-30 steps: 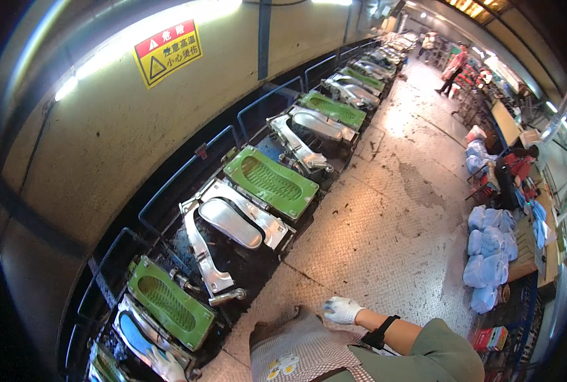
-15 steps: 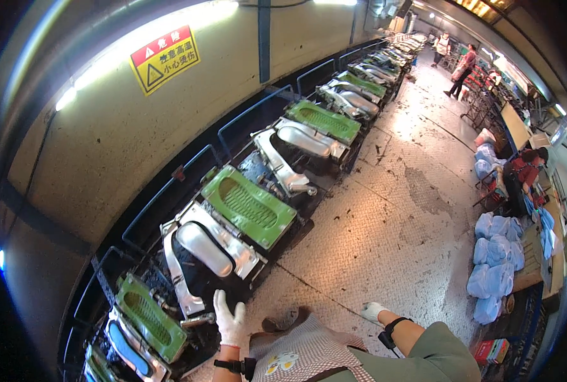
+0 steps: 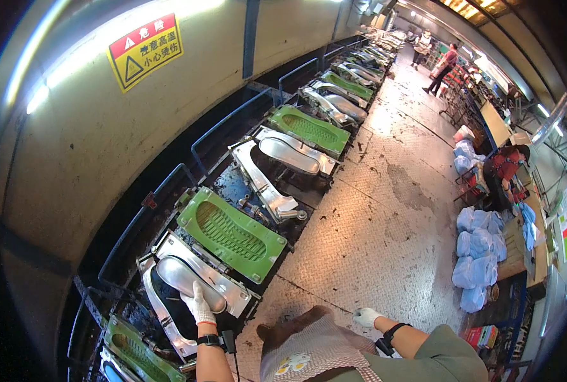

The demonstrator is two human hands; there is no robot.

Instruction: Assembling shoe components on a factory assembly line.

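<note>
My left hand [image 3: 197, 307], in a white glove, reaches onto the near end of a silver, sole-shaped shoe last [image 3: 191, 280]. Its thumb and fingers are apart and rest on the metal; part of the fingertips is hard to make out. The last lies inside an opened silver mould frame [image 3: 237, 294]. Beside it on the far side is the green mould plate [image 3: 232, 233], with a ridged sole-shaped hollow. My right hand [image 3: 365, 317], also gloved in white, hangs low over the floor at my right side. Its fingers are curled together, with nothing visible in them.
A row of similar moulds [image 3: 296, 156] runs away along the wall, with blue rails [image 3: 169, 191] behind. Metal flooring [image 3: 372, 235] lies to the right. Stacked blue bags [image 3: 477, 270] and a seated person [image 3: 507, 169] are along the right side. Two people stand farther off.
My left hand has moved from beside the mould onto the silver last. The moulds and wall sign have shifted left in view. My right hand stays low at my side.
</note>
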